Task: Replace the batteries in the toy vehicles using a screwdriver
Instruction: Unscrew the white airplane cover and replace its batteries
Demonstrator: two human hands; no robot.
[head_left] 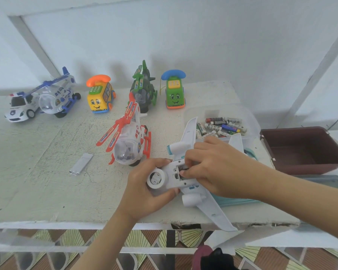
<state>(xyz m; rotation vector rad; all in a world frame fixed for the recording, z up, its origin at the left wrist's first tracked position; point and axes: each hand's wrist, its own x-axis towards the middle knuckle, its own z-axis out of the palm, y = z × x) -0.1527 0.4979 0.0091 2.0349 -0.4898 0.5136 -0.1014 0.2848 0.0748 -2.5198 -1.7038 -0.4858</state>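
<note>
A loose grey cover (82,164) lies on the left of the surface (27,172). At the near edge the left hand (144,184) grips the nose of the upturned white toy plane (174,179). The right hand (209,166) curls into its open belly, seemingly pinching a battery (183,168). The plane looks light, hard and slick, with thin breakable wings, so it is best held by the body. Further right, spare batteries (220,126) in a clear tub (251,121) bear lettering starting "Hey"; the rest is unreadable.

Seven toy vehicles (20,108) (55,98) (101,98) (143,90) (175,96) (129,139) (190,133), two hands (144,191) (213,168)
</note>
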